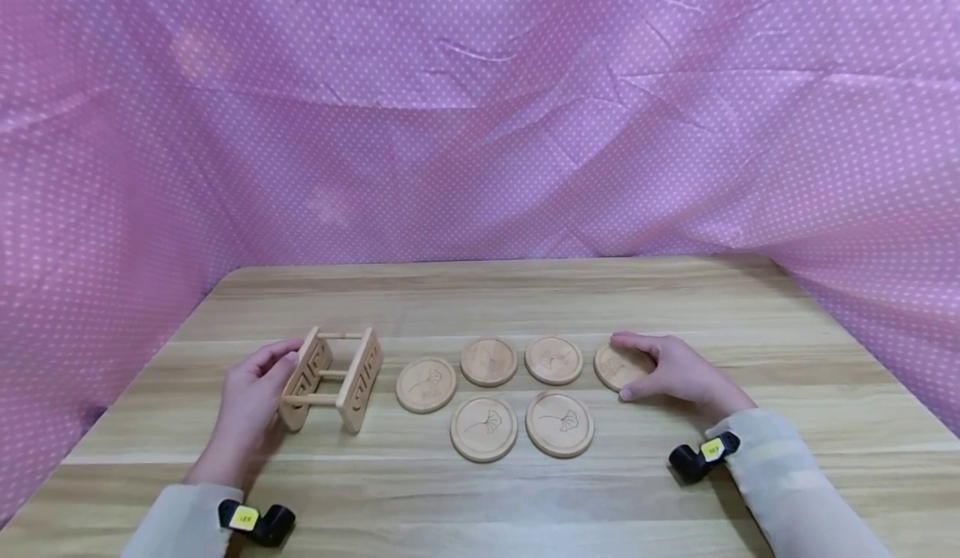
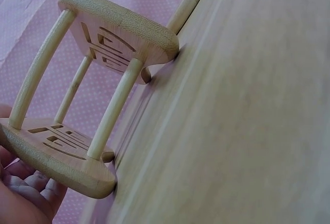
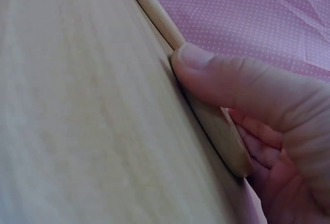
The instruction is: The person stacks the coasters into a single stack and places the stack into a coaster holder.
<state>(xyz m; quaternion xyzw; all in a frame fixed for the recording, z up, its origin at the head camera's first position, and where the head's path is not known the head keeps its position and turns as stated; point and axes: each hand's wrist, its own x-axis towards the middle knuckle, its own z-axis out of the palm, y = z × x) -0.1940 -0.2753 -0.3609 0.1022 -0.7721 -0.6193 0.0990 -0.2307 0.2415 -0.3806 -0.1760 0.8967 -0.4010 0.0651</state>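
Observation:
A wooden coaster holder, two cut-out side panels joined by thin rods, stands on the table at left. My left hand grips its left panel; in the left wrist view the fingers are partly hidden behind that panel. At the right end of the coasters, a round wooden coaster lies flat. My right hand pinches this coaster by its rim, the thumb on the near edge in the right wrist view. The hand covers the coaster's right part.
Between the hands lie several more round coasters with engraved leaf designs, including a front-left one and a front-right one. The wood-grain table ends at a pink dotted cloth behind and at both sides.

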